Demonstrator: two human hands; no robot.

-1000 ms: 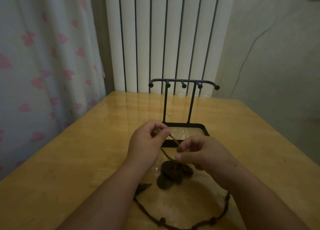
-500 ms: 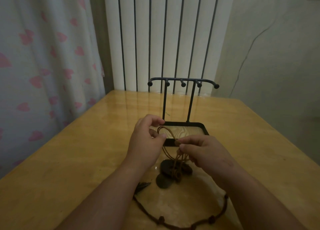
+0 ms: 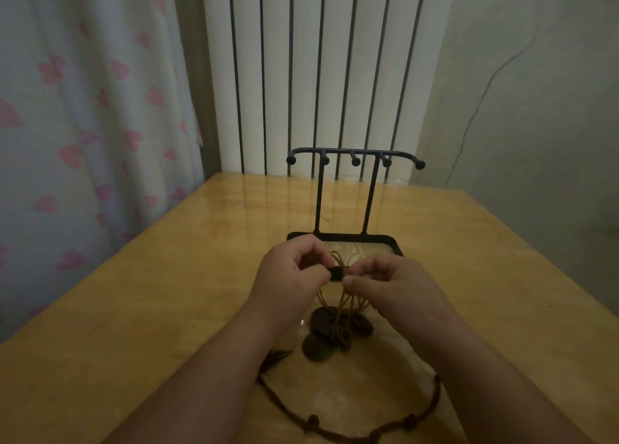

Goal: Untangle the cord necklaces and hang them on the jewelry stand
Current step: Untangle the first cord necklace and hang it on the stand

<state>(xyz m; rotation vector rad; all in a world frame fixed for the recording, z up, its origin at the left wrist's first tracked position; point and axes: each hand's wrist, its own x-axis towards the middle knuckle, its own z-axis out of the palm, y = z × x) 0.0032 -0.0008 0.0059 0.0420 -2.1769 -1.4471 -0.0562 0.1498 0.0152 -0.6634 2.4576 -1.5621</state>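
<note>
A tangle of thin brown cords (image 3: 342, 304) rises from dark flat pendants (image 3: 323, 323) lying on the wooden table (image 3: 167, 293). My left hand (image 3: 288, 282) pinches the cords at their top from the left, and my right hand (image 3: 388, 286) pinches them from the right, fingertips almost meeting. A thicker dark cord necklace with knots (image 3: 395, 432) loops on the table between my forearms. The black metal jewelry stand (image 3: 355, 157) with several knobbed hooks stands just beyond my hands, nothing hanging on it.
The stand's black-rimmed tray base (image 3: 385, 239) sits right behind my hands. A white ribbed radiator (image 3: 318, 58) stands at the table's far edge, a curtain with pink hearts (image 3: 83, 125) hangs left, and a plain wall (image 3: 536, 91) is right.
My hands have drawn closer together over the pendants; the cord, first stretched taut between them, now bunches into loops between my fingertips.
</note>
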